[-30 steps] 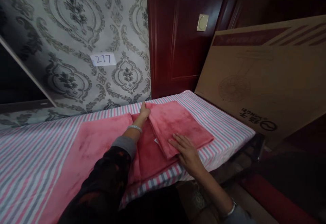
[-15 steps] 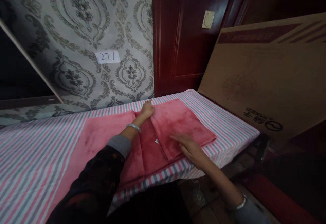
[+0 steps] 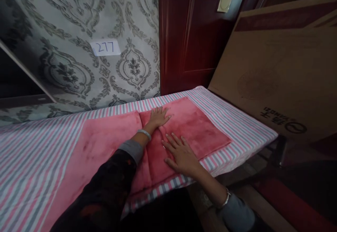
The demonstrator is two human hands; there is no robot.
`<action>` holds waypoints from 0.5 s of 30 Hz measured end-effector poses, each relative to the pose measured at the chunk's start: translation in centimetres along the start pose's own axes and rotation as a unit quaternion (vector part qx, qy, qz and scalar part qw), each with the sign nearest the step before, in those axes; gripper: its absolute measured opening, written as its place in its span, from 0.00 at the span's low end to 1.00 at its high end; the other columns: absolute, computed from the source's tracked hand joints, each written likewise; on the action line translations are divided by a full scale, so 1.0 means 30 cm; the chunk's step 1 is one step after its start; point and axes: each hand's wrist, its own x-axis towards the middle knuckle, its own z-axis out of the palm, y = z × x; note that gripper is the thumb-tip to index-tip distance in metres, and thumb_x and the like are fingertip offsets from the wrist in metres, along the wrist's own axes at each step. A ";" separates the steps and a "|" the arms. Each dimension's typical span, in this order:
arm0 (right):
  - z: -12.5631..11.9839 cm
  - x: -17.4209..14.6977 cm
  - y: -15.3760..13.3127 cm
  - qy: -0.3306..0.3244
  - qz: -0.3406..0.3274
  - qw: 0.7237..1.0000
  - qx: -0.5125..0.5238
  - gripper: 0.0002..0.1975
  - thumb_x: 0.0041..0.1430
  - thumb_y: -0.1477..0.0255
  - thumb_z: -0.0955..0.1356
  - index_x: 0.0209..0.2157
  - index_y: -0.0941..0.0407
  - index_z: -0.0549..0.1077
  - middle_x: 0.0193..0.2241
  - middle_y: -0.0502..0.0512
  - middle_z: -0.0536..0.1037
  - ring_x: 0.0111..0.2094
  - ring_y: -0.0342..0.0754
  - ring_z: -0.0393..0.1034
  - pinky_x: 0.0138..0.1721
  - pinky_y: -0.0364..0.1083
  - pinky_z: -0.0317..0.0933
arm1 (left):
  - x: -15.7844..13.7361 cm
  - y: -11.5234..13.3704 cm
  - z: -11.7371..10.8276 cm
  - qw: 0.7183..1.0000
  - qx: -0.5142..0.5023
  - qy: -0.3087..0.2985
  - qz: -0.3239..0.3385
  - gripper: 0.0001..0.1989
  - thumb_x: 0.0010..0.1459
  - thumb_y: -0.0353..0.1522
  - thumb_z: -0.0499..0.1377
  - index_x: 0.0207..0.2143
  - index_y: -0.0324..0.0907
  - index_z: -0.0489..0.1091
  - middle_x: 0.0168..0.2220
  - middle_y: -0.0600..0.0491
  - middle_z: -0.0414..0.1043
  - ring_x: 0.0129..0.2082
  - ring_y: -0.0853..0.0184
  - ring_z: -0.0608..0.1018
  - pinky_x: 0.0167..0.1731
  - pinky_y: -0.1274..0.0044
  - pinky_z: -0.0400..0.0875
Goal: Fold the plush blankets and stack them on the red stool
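The left hand (image 3: pixel 158 117) lies palm down with its fingers spread wide, resting on the folded pink-and-red plush fabric (image 3: pixel 204 128) near its far edge. The right hand (image 3: pixel 181 156), closer to the body, is likewise wide and flat, fingers fanned out over the same fabric; neither hand pinches or clasps it. The fabric is directly under both hands and reaches out to their right as a smooth folded panel. A darker red strip of it lies between that panel and a lighter pink section, which spreads to the left of the hands and passes partly behind the left forearm. Beneath the fabric, a pink, grey and white striped cloth (image 3: pixel 244 133) extends to either side of the hands. A silvery bracelet (image 3: pixel 144 134) circles the left wrist, just behind that hand. Beyond the hands stands a grey-and-white patterned wall (image 3: pixel 134 68), bearing a white paper card (image 3: pixel 106 47) marked 277. To the right of the hands, past the cloth, leans a large brown cardboard box (image 3: pixel 279 59) with dark printing.
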 end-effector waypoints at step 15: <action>-0.021 0.004 0.001 -0.001 0.001 1.000 0.011 0.33 0.64 0.59 0.66 0.68 0.51 0.59 0.69 0.59 0.56 0.71 0.57 0.44 0.67 0.65 0.42 | 0.020 -0.016 -0.104 0.966 -0.214 0.090 -0.117 0.25 0.51 0.43 0.68 0.50 0.44 0.74 0.61 0.43 0.69 0.66 0.52 0.64 0.65 0.65 0.54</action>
